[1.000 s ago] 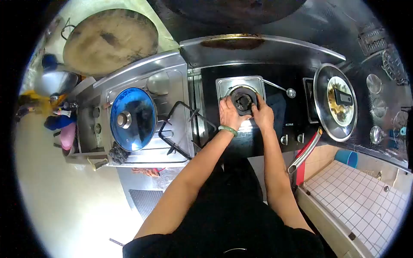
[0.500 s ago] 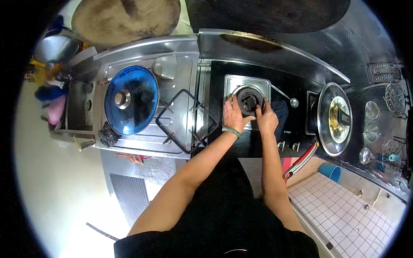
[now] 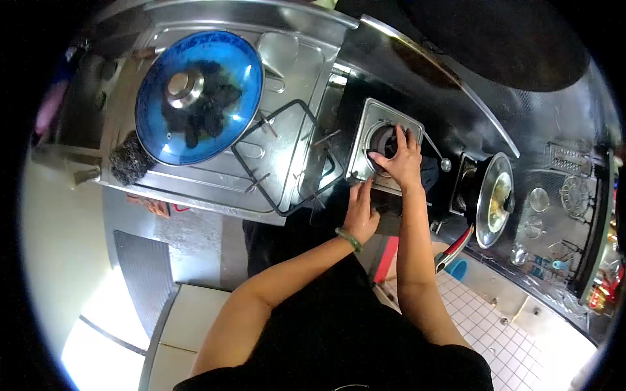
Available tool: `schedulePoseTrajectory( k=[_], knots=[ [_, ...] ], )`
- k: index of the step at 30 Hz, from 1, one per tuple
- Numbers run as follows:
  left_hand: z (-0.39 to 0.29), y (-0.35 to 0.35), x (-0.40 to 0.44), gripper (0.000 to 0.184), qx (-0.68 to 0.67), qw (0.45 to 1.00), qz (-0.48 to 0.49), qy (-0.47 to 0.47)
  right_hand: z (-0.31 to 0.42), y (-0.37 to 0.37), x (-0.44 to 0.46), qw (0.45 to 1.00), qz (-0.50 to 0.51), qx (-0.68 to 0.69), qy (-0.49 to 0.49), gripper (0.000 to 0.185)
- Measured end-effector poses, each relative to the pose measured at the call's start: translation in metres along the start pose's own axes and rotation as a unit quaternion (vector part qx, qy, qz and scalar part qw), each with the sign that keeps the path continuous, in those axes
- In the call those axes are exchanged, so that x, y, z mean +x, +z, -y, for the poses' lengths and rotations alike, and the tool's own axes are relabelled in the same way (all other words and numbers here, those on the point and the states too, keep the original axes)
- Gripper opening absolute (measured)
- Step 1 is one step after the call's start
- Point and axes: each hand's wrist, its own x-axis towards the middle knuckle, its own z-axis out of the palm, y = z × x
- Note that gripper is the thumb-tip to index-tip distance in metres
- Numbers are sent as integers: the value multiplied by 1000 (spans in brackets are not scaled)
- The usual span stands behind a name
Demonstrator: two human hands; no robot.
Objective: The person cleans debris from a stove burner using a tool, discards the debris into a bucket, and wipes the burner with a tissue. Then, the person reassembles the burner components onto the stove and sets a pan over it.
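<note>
My right hand [image 3: 404, 163] spans a dark round burner piece [image 3: 383, 140], thumb on its near side and fingers across its far side. The piece sits in the middle of a square metal burner tray [image 3: 362, 151] on the black gas stove [image 3: 355, 91]. At the tray's near edge is my left hand [image 3: 362, 214], a green bangle on its wrist. Its fingers stretch toward the edge, and whether they press on it is unclear. A black pan support [image 3: 297, 104] lies to the left, partly on the steel worktop.
A blue pan with a glass lid [image 3: 215, 140] stands on the steel worktop [image 3: 215, 195], beside a dark scrubber [image 3: 130, 161]. To the right are a small ladle [image 3: 445, 165] and a lidded pan [image 3: 482, 221] with a red-and-silver handle [image 3: 456, 247]. Utensils hang farther right.
The view has turned and come closer to the stove. My left hand has left the burner piece and dropped to the tray's near edge. My right hand has moved over the piece.
</note>
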Motion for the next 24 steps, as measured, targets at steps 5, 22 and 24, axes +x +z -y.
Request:
schedulePoseTrajectory(
  k=[5,22,24],
  knots=[
    [14,-24,-30,76,35,996,-8,85,-12,17,-1,996,-74,20,-56,92],
    [48,-83,-55,60,29,998,47,40,-3,-6,1,997,-27,51,-48,85],
    [46,-90,-58,55,39,998,43,28,-1,-9,0,997,-36,63,-32,85]
  ],
)
